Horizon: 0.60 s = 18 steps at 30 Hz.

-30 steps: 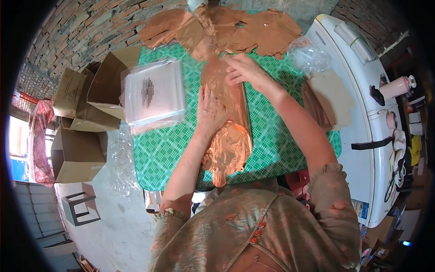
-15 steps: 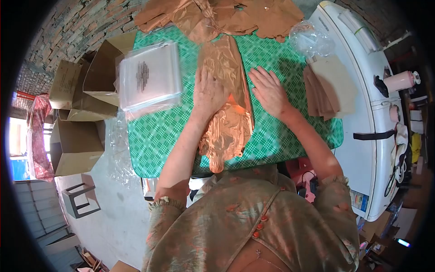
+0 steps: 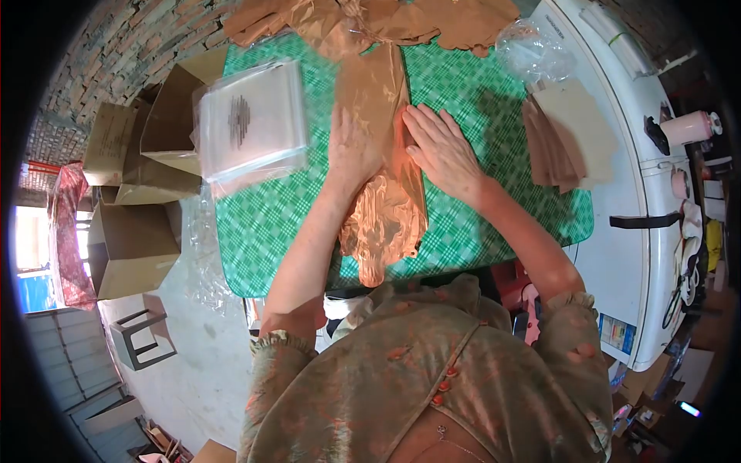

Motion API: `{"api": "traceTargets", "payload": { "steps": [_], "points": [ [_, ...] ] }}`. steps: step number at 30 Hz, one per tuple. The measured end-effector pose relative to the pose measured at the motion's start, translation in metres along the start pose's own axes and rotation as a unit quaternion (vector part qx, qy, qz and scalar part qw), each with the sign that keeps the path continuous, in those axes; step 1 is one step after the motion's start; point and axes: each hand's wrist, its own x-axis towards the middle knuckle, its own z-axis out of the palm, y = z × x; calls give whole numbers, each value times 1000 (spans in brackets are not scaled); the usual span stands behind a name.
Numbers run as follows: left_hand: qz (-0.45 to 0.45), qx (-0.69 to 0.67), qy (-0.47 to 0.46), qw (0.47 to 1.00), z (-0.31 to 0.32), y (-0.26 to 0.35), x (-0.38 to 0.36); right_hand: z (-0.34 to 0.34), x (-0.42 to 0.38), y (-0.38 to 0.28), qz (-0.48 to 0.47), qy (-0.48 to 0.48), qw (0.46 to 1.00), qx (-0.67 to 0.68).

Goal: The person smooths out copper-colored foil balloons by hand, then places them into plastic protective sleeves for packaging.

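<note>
A long folded piece of shiny copper-coloured film [image 3: 384, 216] lies on the green checked tabletop [image 3: 262, 247], its narrow crinkled end near the edge closest to me. My left hand [image 3: 353, 150] rests flat on the film's left side, fingers stretched away from me. On the other side, my right hand [image 3: 444, 150] lies with outstretched fingers, the fingertips at the film's right edge. The far part of the film looks fairly smooth, while the near part is wrinkled. Neither hand grips anything.
More copper-coloured film [image 3: 432, 23] is heaped at the far edge. A stack of clear plastic bags [image 3: 262, 116] sits at left, brown and beige sheets [image 3: 567, 135] at right beside crumpled clear plastic [image 3: 532, 50]. Open cardboard boxes [image 3: 139, 239] stand left; a white fridge [image 3: 617, 224] lines the right.
My right hand has moved left, from the bare tabletop to the film's right edge. My left hand stays on the film, whose far part looks smoother now.
</note>
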Motion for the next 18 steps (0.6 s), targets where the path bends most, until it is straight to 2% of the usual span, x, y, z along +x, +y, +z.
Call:
{"api": "traceTargets", "payload": {
  "steps": [8, 14, 17, 18],
  "points": [
    [34, -32, 47, 998, -6, -1, 1, 7, 1, -13, 23, 16, 1000, -11],
    [-6, 28, 34, 999, 17, -5, -4, -5, -9, -2, 60, 13, 998, -6],
    [-8, -19, 85, 996, 14, -1, 0, 3, -22, 10, 73, 4, 997, -23],
    [-11, -16, 74, 997, 12, -1, 1, 2, -24, 9, 66, -1, 997, -35]
  ]
}}
